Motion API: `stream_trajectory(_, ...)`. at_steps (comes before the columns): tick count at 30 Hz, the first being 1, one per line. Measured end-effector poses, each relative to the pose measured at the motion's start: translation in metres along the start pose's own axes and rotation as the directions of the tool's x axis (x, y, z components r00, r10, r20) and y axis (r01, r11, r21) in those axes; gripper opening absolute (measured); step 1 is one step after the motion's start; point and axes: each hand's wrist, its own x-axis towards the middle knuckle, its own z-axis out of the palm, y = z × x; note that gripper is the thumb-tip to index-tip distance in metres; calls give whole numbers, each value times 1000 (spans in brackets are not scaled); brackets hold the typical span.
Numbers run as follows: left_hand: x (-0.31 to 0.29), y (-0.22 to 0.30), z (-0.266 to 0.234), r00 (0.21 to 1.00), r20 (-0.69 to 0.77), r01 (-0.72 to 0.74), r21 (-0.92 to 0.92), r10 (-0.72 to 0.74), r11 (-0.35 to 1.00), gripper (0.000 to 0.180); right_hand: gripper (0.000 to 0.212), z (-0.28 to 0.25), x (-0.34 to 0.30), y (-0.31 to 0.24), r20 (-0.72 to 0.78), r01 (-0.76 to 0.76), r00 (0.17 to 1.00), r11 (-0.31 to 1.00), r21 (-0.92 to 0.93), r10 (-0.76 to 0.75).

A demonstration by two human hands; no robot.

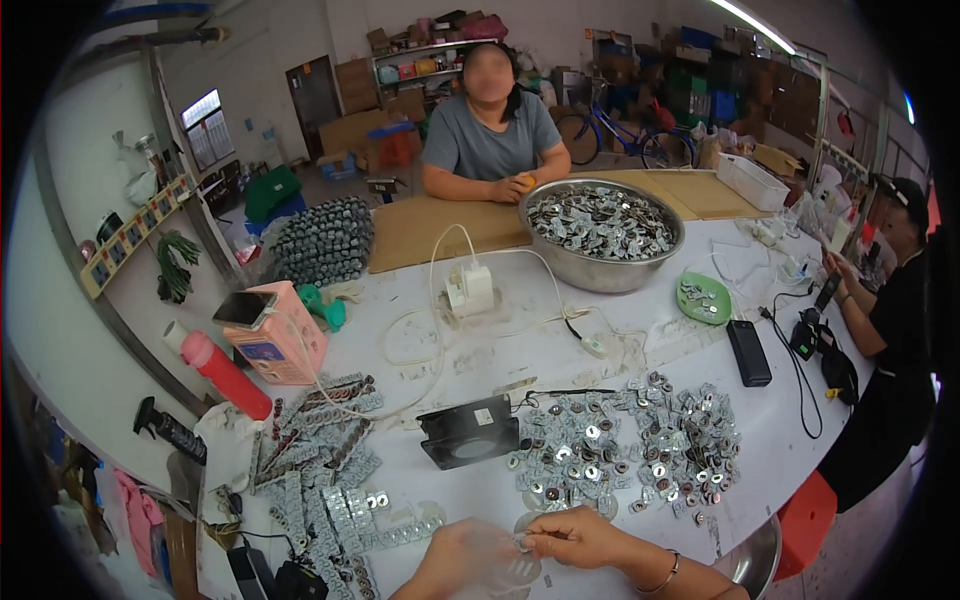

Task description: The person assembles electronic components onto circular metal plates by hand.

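Note:
Close to the table's near edge, my right hand (575, 537) has thumb and fingers pinched on a small metal part (522, 541), mostly covered by the fingertips. My left hand (452, 560) is beside it, smeared by motion, so its fingers cannot be made out. Under the hands, a pale translucent round thing (520, 572) shows only in part. Loose small metal parts with round brown or shiny centres lie in two heaps, a left heap (580, 440) and a right heap (690, 445). Left of my hands are rows of similar parts (345, 515) laid side by side.
A black fan (470, 432) stands beyond my hands. Farther off are a power adapter (470, 290) with white cables, a steel basin (600, 272) full of parts, and a green dish (703, 298). A pink box (280, 335) and red bottle (225, 375) stand left. Two people are at the table.

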Motion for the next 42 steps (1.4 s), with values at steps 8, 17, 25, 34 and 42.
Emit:
stream_trajectory(8,-6,-16,-3,989,2,-148,-15,148,989,14,21,15,-4,-11,-98,-185,964,888,422,247)
stream_trajectory(17,0,-20,4,807,-37,-446,616,589,649,16,23,23,5,6,-358,-1,932,987,-159,-57)
stream_trajectory(25,11,-17,3,768,-60,-534,491,638,688,17,18,21,15,-5,-310,-66,943,981,183,121)
stream_trajectory(34,9,-16,1,732,42,-611,481,680,629,19,15,25,11,-8,-275,-144,928,923,358,252)
stream_trajectory(42,5,-19,16,795,-54,-475,563,604,676,19,21,9,5,-3,-335,-178,913,966,188,234)
